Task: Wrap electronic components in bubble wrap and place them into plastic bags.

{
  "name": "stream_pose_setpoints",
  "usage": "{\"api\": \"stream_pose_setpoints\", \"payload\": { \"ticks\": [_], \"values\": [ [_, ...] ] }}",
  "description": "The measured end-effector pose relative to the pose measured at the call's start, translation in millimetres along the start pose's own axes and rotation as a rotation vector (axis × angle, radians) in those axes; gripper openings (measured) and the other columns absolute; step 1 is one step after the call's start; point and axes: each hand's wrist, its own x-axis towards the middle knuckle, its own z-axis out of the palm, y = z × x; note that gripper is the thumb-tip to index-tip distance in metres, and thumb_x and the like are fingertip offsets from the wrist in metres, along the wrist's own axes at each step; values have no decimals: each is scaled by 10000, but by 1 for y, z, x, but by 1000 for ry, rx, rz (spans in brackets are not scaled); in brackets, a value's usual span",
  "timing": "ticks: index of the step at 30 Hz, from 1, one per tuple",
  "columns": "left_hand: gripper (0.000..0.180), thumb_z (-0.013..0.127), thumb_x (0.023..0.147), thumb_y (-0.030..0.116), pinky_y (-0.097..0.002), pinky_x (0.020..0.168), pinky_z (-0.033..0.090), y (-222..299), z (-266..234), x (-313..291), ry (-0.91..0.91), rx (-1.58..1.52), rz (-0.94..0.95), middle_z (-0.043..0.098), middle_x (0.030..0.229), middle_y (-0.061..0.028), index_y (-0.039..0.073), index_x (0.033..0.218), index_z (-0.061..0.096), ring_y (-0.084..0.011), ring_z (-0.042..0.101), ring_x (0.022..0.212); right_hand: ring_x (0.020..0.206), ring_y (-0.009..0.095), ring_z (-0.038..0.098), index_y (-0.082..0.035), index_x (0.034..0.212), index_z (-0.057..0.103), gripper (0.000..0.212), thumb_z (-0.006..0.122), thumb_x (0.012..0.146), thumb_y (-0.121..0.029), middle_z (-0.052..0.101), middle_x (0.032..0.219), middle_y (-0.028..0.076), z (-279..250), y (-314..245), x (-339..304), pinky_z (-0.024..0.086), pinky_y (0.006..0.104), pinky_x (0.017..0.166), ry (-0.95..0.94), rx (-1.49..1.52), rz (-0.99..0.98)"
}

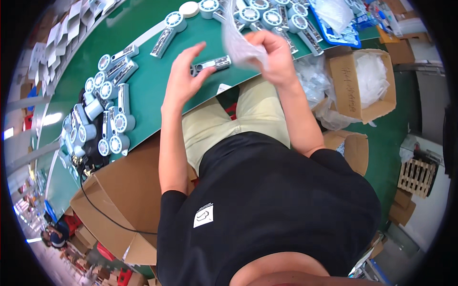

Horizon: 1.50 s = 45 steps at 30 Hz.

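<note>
Clear plastic bag pinched in right hand, left hand open beside.

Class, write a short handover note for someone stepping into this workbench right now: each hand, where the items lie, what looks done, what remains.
Left hand: open, fingers spread, resting by a small handheld fan on the green table.
Right hand: pinching a clear plastic bag, raised above the table.
Done: bag picked up; this fan is not bagged yet.
Left: unbagged fans are heaped at the left and along the far edge. More bags fill the cardboard box at the right.
</note>
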Motion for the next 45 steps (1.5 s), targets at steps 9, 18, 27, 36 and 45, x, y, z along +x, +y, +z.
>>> {"api": "stream_pose_setpoints", "payload": {
  "ticks": [9, 18, 27, 36, 45],
  "values": [
    [684, 666, 867, 69, -429, 1056, 423, 23, -17, -60, -38, -1717, -290, 456, 1420, -244, 23, 1477, 359, -306, 508, 1228, 887, 206, 689, 43, 1252, 571, 595, 828, 792, -233, 690, 1108, 166, 46, -4, -43, 557, 318, 827, -113, 872, 600],
    [485, 706, 790, -47, -279, 790, 554, -23, 19, -149, -22, -1984, -506, 679, 1076, -169, -38, 1249, 551, -200, 676, 849, 874, 227, 705, 41, 1278, 553, 554, 734, 885, -306, 682, 1109, 174, 8, 32, -57, 580, 328, 764, -236, 1246, 811],
    [252, 636, 887, -38, -227, 771, 524, -57, -45, -171, 273, -1359, -720, 689, 1015, -124, -30, 1137, 601, -150, 657, 824, 724, 173, 639, 12, 1105, 631, 295, 701, 877, -162, 687, 955, 107, 14, 46, -63, 518, 239, 681, -721, 432, 734],
    [138, 689, 884, 54, -200, 655, 453, 37, -140, -158, 854, -437, -651, 654, 840, -53, 10, 1000, 627, -103, 559, 695, 736, 123, 577, -1, 1055, 611, 268, 716, 880, -175, 649, 903, 50, 96, 11, -64, 473, 217, 677, -418, -376, 330],
    [202, 691, 816, -13, -224, 613, 472, 38, -43, -102, 343, -673, -592, 679, 811, -74, -32, 1018, 695, -107, 576, 668, 792, 126, 581, -23, 1049, 637, 213, 688, 913, -178, 658, 892, 48, 127, 37, -80, 483, 249, 752, -435, 179, 574]
  ]
}}
